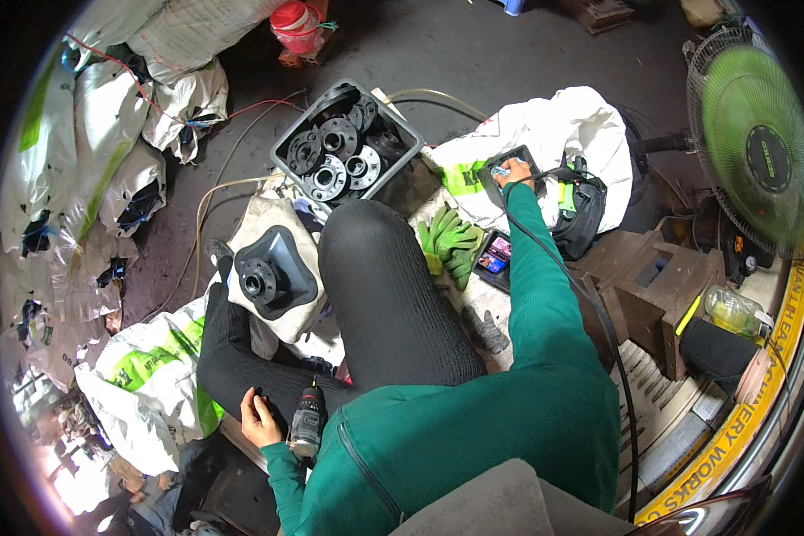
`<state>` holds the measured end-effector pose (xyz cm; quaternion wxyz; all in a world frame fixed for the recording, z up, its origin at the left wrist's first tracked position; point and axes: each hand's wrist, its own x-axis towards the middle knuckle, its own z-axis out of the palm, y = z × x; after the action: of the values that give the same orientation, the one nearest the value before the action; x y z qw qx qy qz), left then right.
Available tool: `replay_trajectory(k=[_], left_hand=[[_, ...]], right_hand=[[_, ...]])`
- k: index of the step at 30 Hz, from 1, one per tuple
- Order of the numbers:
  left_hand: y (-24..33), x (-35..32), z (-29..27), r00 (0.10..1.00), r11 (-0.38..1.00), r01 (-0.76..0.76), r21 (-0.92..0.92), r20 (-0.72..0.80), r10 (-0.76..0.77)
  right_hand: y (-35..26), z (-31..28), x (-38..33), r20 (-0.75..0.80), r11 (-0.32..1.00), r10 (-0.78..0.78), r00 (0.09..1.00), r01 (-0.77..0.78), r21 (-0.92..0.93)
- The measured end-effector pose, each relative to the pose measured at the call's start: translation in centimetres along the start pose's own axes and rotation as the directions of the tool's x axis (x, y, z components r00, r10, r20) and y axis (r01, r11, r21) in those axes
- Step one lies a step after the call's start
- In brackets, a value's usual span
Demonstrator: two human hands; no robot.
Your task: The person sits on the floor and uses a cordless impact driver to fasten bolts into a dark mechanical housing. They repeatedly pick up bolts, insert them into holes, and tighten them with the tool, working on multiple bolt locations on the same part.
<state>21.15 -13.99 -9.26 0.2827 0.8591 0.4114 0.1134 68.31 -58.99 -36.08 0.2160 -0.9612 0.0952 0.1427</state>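
Note:
My right hand [513,171] reaches into a small dark tray [491,185] on a white sack. Its fingers are closed around something small and pale blue that I cannot make out. My left hand [259,420] rests on my leg with its fingers stretched out. Beside it, a black and grey power drill [307,422] lies in my lap, its bit pointing away from me. Over my left leg, a black flanged hub [259,280] sits on a dark square-shaped piece [297,255] atop a beige cloth [244,234]. A grey bin [400,170] beyond my knee contains several similar black flanged parts [338,136].
Green gloves [449,239], a lit phone [496,255] and a grey glove [485,330] lie beside my right leg. A spinning fan [759,152], brown box [654,290] and bottle [732,308] stand at right. A cable [590,290] crosses my right arm. White sacks [71,170] line the left.

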Motion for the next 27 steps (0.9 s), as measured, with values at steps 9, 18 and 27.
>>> replay_trajectory(k=[9, 18, 27], left_hand=[[0.0, 0.2, 0.1, 1.0, 0.999, -0.027, 0.035, 0.003, 0.027], [-0.6, 0.4, -0.2, 0.996, 0.993, -0.079, 0.092, 0.036, 0.076], [-2.3, 0.0, -0.4, 0.996, 0.991, -0.094, 0.093, 0.012, 0.093]], right_hand=[[2.2, 2.7, 0.7, -0.19, 0.927, 0.224, 0.956, -0.148, 0.346], [2.6, 4.6, 0.9, 0.381, -0.582, 0.496, 0.781, -0.027, 0.813], [1.9, 5.1, 0.5, 0.463, -0.873, 0.385, 0.798, 0.152, 0.464]])
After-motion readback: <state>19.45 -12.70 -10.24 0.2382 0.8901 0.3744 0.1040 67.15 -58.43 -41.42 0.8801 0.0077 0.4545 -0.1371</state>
